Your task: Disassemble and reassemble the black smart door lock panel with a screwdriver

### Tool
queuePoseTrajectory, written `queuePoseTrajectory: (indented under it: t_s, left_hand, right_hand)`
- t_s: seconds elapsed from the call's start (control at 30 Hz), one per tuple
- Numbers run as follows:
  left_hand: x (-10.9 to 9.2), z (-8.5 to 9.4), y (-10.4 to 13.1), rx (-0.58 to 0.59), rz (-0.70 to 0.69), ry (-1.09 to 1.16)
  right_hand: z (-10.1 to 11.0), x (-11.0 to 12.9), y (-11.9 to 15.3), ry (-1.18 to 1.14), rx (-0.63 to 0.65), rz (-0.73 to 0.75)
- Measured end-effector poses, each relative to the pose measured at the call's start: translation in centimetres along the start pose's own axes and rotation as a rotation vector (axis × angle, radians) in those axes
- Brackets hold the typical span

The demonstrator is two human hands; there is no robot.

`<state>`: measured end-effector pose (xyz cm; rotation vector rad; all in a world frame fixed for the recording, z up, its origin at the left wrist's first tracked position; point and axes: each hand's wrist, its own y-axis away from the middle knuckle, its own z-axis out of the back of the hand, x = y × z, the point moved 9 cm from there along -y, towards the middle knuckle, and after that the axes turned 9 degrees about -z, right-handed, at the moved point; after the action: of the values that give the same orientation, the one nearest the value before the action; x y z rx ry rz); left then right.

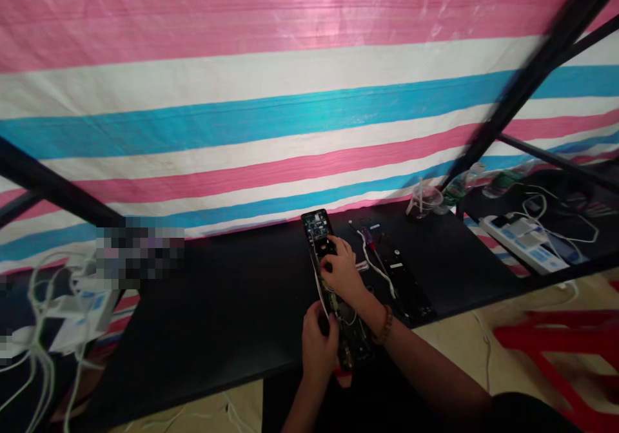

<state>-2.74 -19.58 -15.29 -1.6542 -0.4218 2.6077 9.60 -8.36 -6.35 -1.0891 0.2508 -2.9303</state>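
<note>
A long black device (316, 224) with an exposed circuit board at its far end lies on the black table (227, 304), its near end at the table's front edge. My right hand (344, 272) reaches over its middle with curled fingers; what they hold, if anything, is too small to make out. Closed around the device's left side and a pale cable is my left hand (320, 343). To the right lie a screwdriver with a purple and red handle (369, 238), a white cable (387, 281) and a black panel (411, 291).
A clear plastic cup (424, 200) and a plastic bottle (454, 191) stand at the back right. White boxes (527, 243) and cables lie on the right-hand table. More white cables (36, 330) hang at the left. A red stool (556, 336) is at the lower right.
</note>
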Motion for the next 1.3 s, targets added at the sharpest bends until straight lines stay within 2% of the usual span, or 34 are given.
queuePoseTrajectory:
  t_s: [0.33,0.67,1.3]
  left_hand:
    - [-0.1,-0.1,0.0,0.013,-0.016,-0.001]
    - [-0.4,0.0,-0.2,0.002,-0.017,0.005]
    - [-0.2,-0.2,0.0,0.005,-0.004,0.006]
  right_hand:
    - [0.1,-0.2,0.1,-0.02,-0.012,0.017]
    - [0.2,1.0,0.9,0.069,-0.025,0.031]
    - [0.3,0.6,0.0,0.041,-0.002,-0.024]
